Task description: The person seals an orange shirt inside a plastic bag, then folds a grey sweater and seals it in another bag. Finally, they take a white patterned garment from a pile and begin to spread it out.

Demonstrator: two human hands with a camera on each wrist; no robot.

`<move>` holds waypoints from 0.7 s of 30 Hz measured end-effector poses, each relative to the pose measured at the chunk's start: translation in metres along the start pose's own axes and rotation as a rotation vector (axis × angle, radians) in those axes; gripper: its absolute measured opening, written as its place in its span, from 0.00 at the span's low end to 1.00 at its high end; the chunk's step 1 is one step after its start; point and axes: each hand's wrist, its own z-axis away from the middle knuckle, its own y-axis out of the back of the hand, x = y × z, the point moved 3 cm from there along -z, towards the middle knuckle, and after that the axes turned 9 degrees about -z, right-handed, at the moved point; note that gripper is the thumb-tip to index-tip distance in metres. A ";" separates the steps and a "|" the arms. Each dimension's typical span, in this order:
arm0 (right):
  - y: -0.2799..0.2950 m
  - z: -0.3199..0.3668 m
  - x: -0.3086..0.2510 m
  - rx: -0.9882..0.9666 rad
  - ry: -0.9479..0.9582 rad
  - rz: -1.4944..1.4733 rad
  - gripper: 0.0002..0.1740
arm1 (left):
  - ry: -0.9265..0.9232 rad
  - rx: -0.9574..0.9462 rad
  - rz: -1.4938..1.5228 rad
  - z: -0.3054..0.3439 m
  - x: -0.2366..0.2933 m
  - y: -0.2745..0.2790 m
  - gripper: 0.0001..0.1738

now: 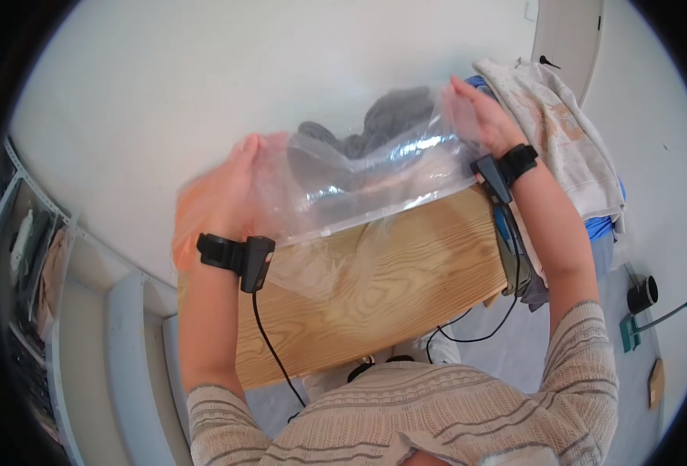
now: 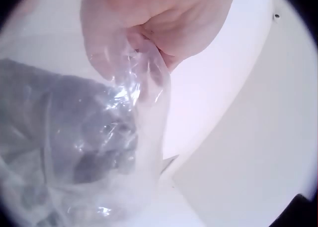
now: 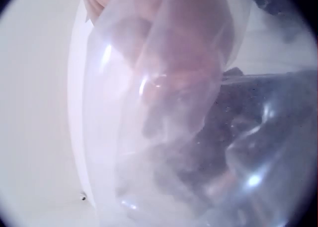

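A clear plastic bag (image 1: 374, 186) is stretched between both hands above the wooden table, a dark grey soft item (image 1: 398, 116) showing in or behind it. At the bag's left side, my left hand (image 1: 239, 182) grips the plastic; the left wrist view shows its curled fingers (image 2: 144, 43) pinching a gathered fold beside the grey item (image 2: 84, 122). My right hand (image 1: 487, 120) holds the opposite side. In the right wrist view plastic (image 3: 109, 127) covers much of this hand (image 3: 174, 53), blurring its fingers, with the grey item (image 3: 238, 117) alongside.
The wooden table (image 1: 305, 334) lies below the bag. Folded clothes, a pale printed garment (image 1: 565, 132) on top, are piled at the right. Shelving (image 1: 87, 326) with clothes stands at the left. Cables (image 1: 270, 342) hang from both wrist cameras. A black cup-like object (image 1: 642, 294) is at far right.
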 end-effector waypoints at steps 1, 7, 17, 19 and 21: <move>-0.012 -0.004 -0.013 -0.142 -0.021 -0.004 0.11 | -0.010 -0.003 0.000 -0.007 0.007 0.003 0.16; -0.091 0.032 -0.037 -0.282 -0.119 -0.140 0.17 | -0.233 -0.286 0.313 0.013 0.058 0.038 0.18; -0.116 0.041 0.024 -0.341 -0.178 -0.111 0.21 | -0.320 -0.105 0.374 0.085 0.092 0.078 0.18; -0.115 0.041 0.043 -0.235 -0.132 -0.002 0.19 | -0.368 -0.098 0.348 0.110 0.091 0.088 0.17; -0.115 0.049 0.063 -0.124 -0.078 0.109 0.17 | -0.310 0.077 0.307 0.137 0.076 0.104 0.15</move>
